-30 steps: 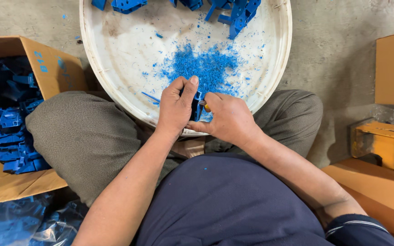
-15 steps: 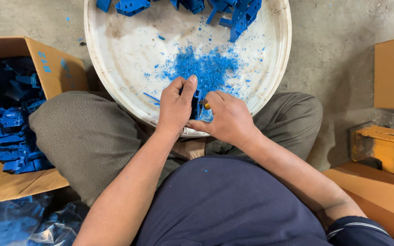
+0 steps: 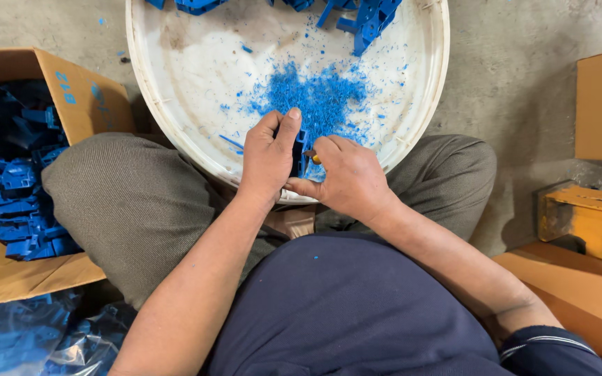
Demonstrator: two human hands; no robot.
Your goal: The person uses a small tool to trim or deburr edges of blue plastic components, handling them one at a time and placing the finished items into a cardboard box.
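While both hands meet over the near rim of the white round tray (image 3: 175,146), I watch the left hand (image 3: 267,159) close firmly around a small blue plastic part (image 3: 299,152), its thumb stretched up along the part's far side. That part stands roughly upright between the two hands, its long axis running near to far, and most of it is hidden by the fingers. On its right, touching it, the right hand (image 3: 346,177) is curled shut on a small tool with a yellowish tip (image 3: 313,159), and I cannot make out the blade. A heap of blue shavings (image 3: 318,97) lies just beyond the hands, with more blue parts (image 3: 367,17) at the tray's far edge. Well to the left sits a cardboard box of blue parts (image 3: 15,202).
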